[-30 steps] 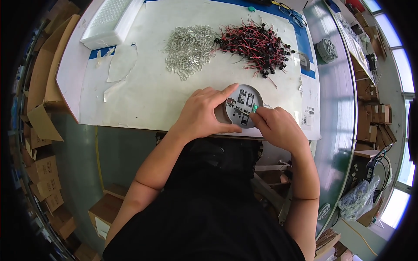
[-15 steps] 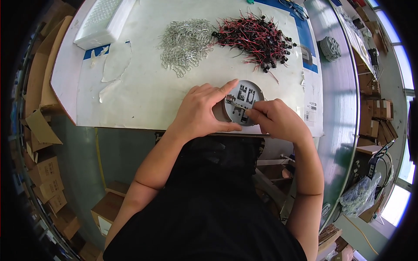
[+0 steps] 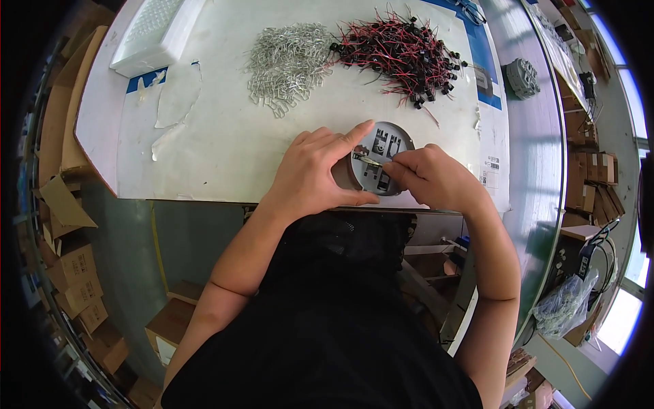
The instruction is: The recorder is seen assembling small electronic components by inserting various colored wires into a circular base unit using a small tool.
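A round grey plastic housing (image 3: 368, 183) with black slots and raised parts inside sits near the table's front edge. My left hand (image 3: 315, 167) curves around its left side, thumb below and forefinger along the upper rim, gripping it. From the right, my right hand (image 3: 432, 176) is closed, thumb and forefinger pinching a thin shiny metal piece (image 3: 371, 161). That piece slants down to the right across the housing, its left end among the inner parts near the left wall. Its exact kind is too small to tell, and my fingers hide its right end.
Beyond my hands lie a heap of bent metal wire clips (image 3: 289, 65) and a heap of small black parts with red and black wires (image 3: 402, 58). A white foam box (image 3: 151, 41) stands at the far left. A grey moulded part (image 3: 522, 78) lies at the right.
My right fingers have shifted slightly up over the housing, and the metal piece lies flatter. My right forearm has swung a little outward. The left hand keeps its hold.
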Demonstrator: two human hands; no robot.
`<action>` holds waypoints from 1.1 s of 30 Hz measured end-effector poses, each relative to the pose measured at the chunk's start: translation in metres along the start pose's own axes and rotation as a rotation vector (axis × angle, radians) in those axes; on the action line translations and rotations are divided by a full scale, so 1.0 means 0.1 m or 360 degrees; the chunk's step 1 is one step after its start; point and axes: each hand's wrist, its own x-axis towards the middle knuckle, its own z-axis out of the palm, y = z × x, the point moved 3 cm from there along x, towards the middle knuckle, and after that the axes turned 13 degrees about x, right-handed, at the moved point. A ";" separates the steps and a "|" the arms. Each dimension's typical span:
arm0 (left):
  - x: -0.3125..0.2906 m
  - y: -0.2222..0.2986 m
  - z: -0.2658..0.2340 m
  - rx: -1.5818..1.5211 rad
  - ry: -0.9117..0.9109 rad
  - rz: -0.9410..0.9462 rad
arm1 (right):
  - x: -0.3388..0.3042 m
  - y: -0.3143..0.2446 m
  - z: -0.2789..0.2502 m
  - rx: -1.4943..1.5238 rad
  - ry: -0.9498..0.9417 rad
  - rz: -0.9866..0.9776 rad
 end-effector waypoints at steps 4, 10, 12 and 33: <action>0.00 -0.01 0.00 0.0000 0.0010 -0.0002 | 0.04 0.01 0.02 -0.0068 -0.0039 -0.0070; 0.00 -0.01 0.02 0.0009 -0.0012 -0.0004 | -0.04 -0.21 0.12 -0.0519 0.0107 0.0053; -0.02 -0.02 0.04 0.0000 0.0039 -0.0012 | -0.06 -0.26 0.08 -0.0593 0.0097 0.0135; -0.02 -0.02 0.00 0.0049 -0.0028 -0.0033 | -0.04 -0.10 0.07 -0.0504 0.0108 0.0114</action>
